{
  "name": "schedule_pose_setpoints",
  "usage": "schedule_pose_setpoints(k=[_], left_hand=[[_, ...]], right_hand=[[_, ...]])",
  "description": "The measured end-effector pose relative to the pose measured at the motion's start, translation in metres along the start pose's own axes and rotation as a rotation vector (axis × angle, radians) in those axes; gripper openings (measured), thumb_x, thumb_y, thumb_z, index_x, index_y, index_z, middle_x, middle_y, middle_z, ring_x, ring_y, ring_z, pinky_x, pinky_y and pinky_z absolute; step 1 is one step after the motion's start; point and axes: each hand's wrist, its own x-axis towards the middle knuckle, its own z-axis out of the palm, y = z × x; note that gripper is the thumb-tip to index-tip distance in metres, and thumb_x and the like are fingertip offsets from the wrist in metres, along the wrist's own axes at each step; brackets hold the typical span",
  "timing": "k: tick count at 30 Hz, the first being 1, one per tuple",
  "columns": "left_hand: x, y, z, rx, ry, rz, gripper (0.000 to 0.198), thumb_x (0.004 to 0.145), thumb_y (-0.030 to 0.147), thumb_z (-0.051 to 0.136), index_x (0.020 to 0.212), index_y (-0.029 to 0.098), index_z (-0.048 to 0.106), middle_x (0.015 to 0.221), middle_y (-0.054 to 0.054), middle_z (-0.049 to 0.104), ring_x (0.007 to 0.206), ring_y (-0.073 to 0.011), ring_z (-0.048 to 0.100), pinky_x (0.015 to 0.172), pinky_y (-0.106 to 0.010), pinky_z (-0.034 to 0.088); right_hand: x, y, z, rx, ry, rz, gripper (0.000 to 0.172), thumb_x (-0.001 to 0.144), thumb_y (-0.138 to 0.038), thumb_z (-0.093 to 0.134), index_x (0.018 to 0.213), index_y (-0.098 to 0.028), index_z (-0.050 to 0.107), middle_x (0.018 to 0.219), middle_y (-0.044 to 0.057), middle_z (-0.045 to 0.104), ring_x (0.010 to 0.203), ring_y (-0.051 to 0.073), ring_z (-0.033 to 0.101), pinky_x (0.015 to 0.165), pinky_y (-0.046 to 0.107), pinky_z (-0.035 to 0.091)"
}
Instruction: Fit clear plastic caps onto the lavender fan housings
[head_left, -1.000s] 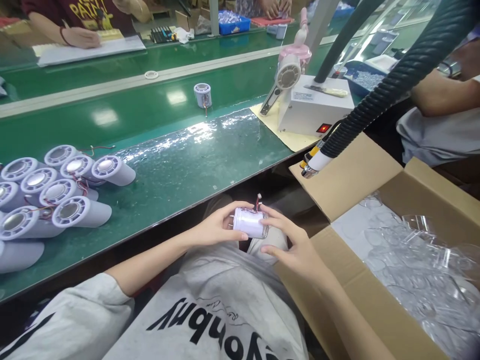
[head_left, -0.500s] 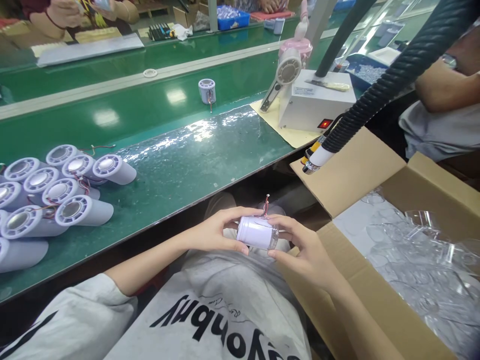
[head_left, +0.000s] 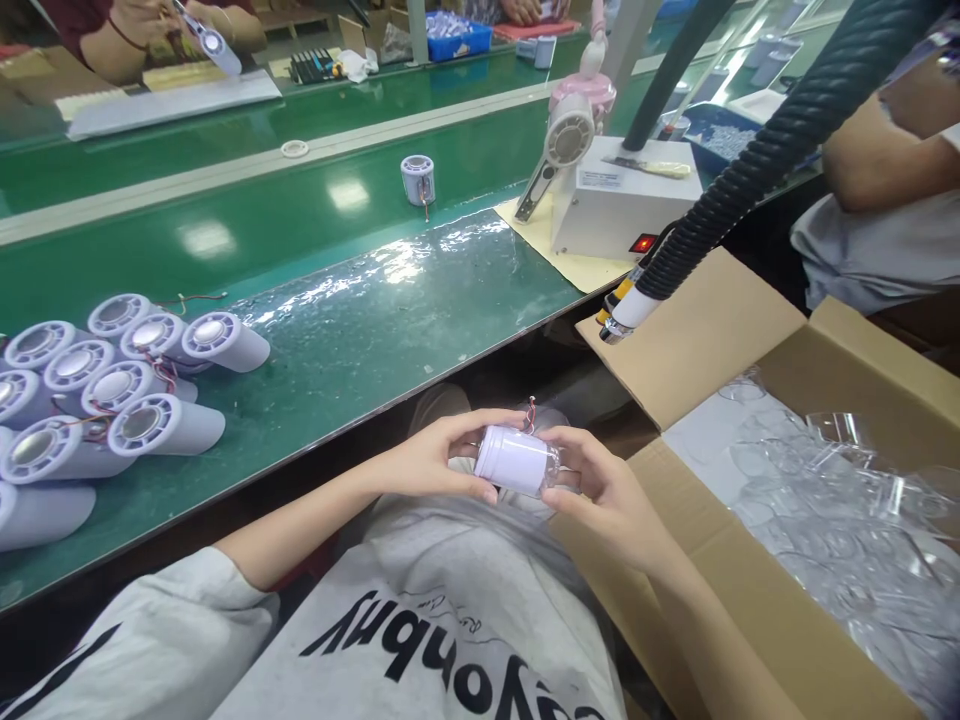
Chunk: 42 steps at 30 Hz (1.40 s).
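Above my lap, a white cylindrical housing (head_left: 513, 458) lies on its side between my two hands. My left hand (head_left: 442, 455) grips its left end, thumb below and fingers behind. Around the right end sits a clear plastic cover (head_left: 553, 466), which the fingers and thumb of my right hand (head_left: 600, 490) hold. Thin red and dark wires (head_left: 532, 412) with a small connector stick up from the housing's far side. The inside of the cover is partly hidden by my fingers.
Several similar housings (head_left: 166, 425) stand at the bench's left. Another housing (head_left: 418, 180) is on the green belt. At right, a cardboard box (head_left: 694, 370) holds clear covers (head_left: 832, 520). A black hose (head_left: 720, 215) hangs over it near a grey machine (head_left: 622, 200). Co-workers sit opposite and right.
The held housing has tilted slightly, with the cover still on its right end. The lone housing on the belt has shifted right. Across the bench, a co-worker's hand now shows a white part.
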Motion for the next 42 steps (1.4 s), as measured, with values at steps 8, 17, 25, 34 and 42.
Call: schedule_pose_setpoints(k=[8,17,25,34,42], left_hand=[[0.101,-0.021,-0.012,-0.303,0.073,-0.068,0.079,0.056,0.027,0.091,0.128,0.018,0.060,0.130,-0.014,0.063,0.117,-0.0252,0.060,0.103,-0.038,0.043],[0.162,-0.009,-0.020,-0.197,-0.009,-0.043,0.066,0.062,0.029,0.088,0.120,0.015,0.061,0.126,-0.014,0.063,0.115,-0.0241,0.059,0.101,-0.038,0.043],[0.101,-0.009,-0.020,-0.038,-0.063,-0.030,0.072,0.061,0.018,0.088,0.125,0.023,0.054,0.136,-0.011,0.055,0.115,-0.0215,0.059,0.097,-0.037,0.048],[0.037,0.011,0.001,0.129,-0.077,0.063,0.070,0.070,0.020,0.083,0.134,0.027,0.056,0.138,-0.010,0.056,0.125,-0.0252,0.056,0.105,-0.039,0.046],[0.023,0.011,-0.001,0.188,-0.069,0.153,0.072,0.070,0.017,0.082,0.136,0.029,0.056,0.144,-0.010,0.053,0.132,-0.0275,0.051,0.108,-0.043,0.046]], right_hand=[[0.033,0.058,-0.023,0.063,0.451,-0.152,0.053,0.076,-0.050,0.074,0.114,-0.025,0.048,0.121,0.012,0.059,0.110,0.028,0.061,0.092,0.043,0.054],[0.060,0.074,-0.056,0.051,0.549,-0.232,0.051,0.081,-0.048,0.069,0.119,-0.024,0.045,0.125,0.015,0.058,0.111,0.029,0.062,0.096,0.047,0.053],[0.034,0.039,-0.048,-0.037,0.305,-0.222,0.039,0.075,-0.032,0.080,0.109,-0.024,0.062,0.129,0.010,0.058,0.120,0.028,0.058,0.098,0.044,0.054],[0.001,-0.011,-0.026,-0.190,0.079,-0.124,0.040,0.082,-0.020,0.071,0.120,-0.025,0.059,0.119,0.007,0.063,0.107,0.024,0.064,0.088,0.039,0.060],[0.001,-0.014,-0.018,0.081,0.038,0.120,0.034,0.084,-0.032,0.070,0.114,-0.024,0.057,0.104,0.004,0.065,0.082,0.019,0.066,0.067,0.029,0.057]])
